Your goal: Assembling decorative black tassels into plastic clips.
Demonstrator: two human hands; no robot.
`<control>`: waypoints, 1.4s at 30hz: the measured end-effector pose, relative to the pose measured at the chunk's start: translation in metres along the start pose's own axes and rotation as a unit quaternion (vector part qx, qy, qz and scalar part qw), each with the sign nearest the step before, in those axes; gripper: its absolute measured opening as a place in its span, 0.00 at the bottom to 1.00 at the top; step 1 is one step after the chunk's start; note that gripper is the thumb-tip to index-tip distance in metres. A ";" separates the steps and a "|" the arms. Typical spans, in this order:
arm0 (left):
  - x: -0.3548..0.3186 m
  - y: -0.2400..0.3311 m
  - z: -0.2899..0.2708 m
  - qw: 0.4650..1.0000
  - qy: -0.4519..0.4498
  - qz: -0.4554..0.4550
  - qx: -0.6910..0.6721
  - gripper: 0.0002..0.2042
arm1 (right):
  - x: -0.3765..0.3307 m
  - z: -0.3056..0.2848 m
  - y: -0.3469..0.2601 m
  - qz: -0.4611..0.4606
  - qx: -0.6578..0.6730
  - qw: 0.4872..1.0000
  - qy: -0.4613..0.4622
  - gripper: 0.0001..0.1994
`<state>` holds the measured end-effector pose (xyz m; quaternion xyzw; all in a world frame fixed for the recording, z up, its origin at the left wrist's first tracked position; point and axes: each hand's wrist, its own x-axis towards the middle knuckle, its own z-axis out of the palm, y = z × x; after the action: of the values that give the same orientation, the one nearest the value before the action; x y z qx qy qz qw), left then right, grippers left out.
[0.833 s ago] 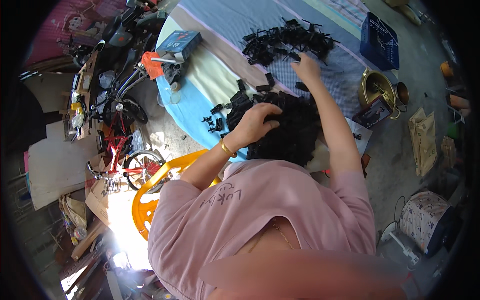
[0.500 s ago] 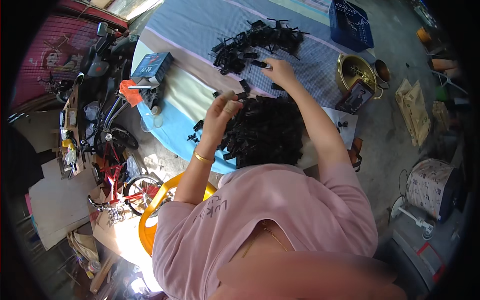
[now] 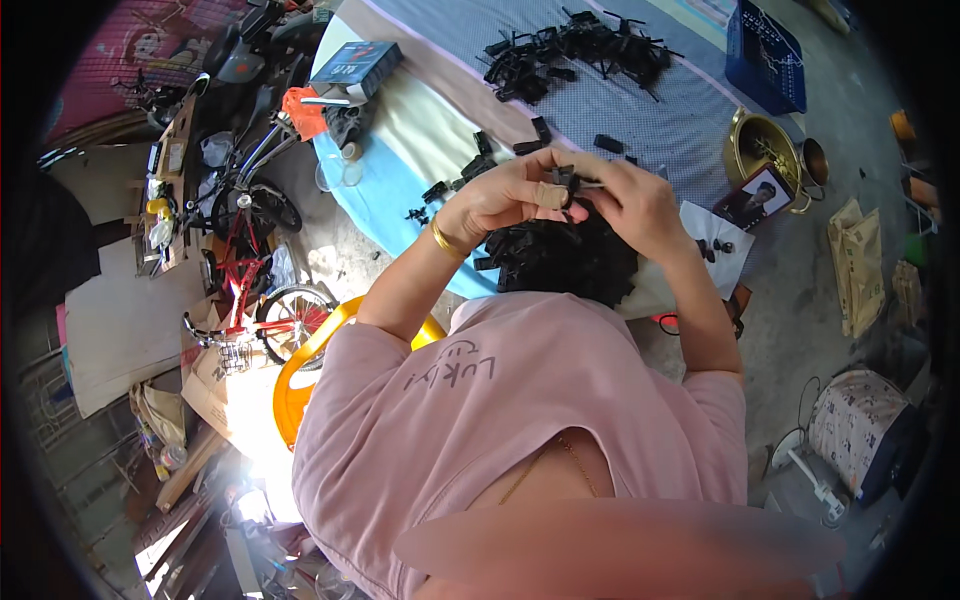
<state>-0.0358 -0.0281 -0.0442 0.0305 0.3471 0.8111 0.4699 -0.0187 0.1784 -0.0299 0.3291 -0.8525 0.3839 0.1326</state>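
My hands meet above the near pile of black plastic parts. My left hand, with a tan wrap on its thumb, is closed on a small black plastic part. From the right, my right hand closes its fingers on a thin grey piece touching that part; its kind is too small to make out. Beyond the hands, several loose black blocks lie on the cloth. A tangled heap of black parts with thin prongs sits farther back.
A blue box and an orange bag lie at the table's left. Toward the right are a brass-coloured pot, a phone, white paper and a blue basket. A yellow chair stands beside me.
My right hand has come back from the far heap to meet my left hand over the near pile. The view has shifted, and the phone screen shows a different picture.
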 end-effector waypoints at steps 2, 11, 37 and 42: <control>-0.006 0.000 0.014 0.995 0.075 0.068 0.011 0.16 | -0.005 0.008 0.002 0.074 0.098 0.991 0.057 0.11; -0.011 -0.016 0.032 0.911 0.194 0.245 0.268 0.14 | 0.000 0.024 -0.025 0.263 0.387 0.884 0.016 0.08; -0.023 -0.020 0.053 0.611 0.307 0.242 0.688 0.28 | 0.000 0.022 -0.019 0.260 0.328 0.907 -0.046 0.13; -0.044 0.010 0.051 0.921 0.043 0.136 0.362 0.35 | -0.012 0.001 -0.004 0.260 0.483 0.835 -0.045 0.14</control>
<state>0.0001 -0.0384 0.0129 0.2109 0.6295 0.6863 0.2970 -0.0074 0.1814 -0.0341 0.1340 -0.6181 0.7519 -0.1863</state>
